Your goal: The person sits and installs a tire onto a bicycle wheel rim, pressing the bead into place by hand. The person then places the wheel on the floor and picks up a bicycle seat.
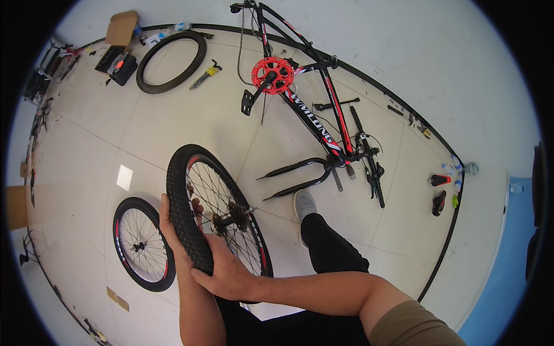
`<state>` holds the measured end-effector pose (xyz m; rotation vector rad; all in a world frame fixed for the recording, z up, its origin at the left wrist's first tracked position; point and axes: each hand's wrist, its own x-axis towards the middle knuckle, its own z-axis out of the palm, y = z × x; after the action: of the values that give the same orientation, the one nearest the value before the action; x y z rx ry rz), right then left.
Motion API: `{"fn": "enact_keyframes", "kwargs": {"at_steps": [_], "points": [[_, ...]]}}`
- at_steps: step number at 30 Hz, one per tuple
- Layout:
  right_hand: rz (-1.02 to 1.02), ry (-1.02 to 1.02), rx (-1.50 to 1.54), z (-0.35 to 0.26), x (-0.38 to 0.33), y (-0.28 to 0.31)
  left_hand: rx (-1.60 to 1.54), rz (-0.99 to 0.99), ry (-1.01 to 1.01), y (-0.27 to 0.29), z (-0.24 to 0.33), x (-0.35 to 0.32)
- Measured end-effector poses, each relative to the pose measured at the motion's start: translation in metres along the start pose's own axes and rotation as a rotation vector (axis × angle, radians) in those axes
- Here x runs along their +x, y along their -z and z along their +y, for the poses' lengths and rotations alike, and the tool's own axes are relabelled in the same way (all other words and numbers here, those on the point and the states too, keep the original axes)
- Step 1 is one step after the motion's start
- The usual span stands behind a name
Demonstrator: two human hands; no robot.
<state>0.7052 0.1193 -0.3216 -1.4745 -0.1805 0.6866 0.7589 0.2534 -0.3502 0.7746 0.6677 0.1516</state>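
Observation:
A bicycle wheel (180, 199) with a black knobby tyre stands tilted in front of me, its spokes, hub and rear cogs facing right. My left hand (172, 228) is closed around the tyre's left side, with fingertips showing through by the spokes. Lower on the same tyre, my right hand (228, 271) grips with the thumb over the tread and the other fingers partly hidden. A second wheel (119, 242) with a tyre lies on the floor to the left of my hands.
Ahead stands a black and red bicycle frame (311, 118) with a red chainring (272, 75) and a fork (300, 167). Handlebars (369, 158) lie right of it. A loose tyre (199, 60), a yellow-and-grey tool (206, 75) and an open cardboard box (122, 29) are far left.

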Motion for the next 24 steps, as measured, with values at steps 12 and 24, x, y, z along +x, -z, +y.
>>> {"fn": "enact_keyframes", "kwargs": {"at_steps": [12, 24], "points": [[0.054, 0.002, -0.036, 0.0, -0.001, -0.005, -0.01, 0.044, 0.012, 0.01, 0.0, 0.006], [-0.034, -0.011, -0.069, -0.004, 0.002, 0.0, 0.02, 0.053, -0.03, -0.006, 0.003, -0.003]]}}
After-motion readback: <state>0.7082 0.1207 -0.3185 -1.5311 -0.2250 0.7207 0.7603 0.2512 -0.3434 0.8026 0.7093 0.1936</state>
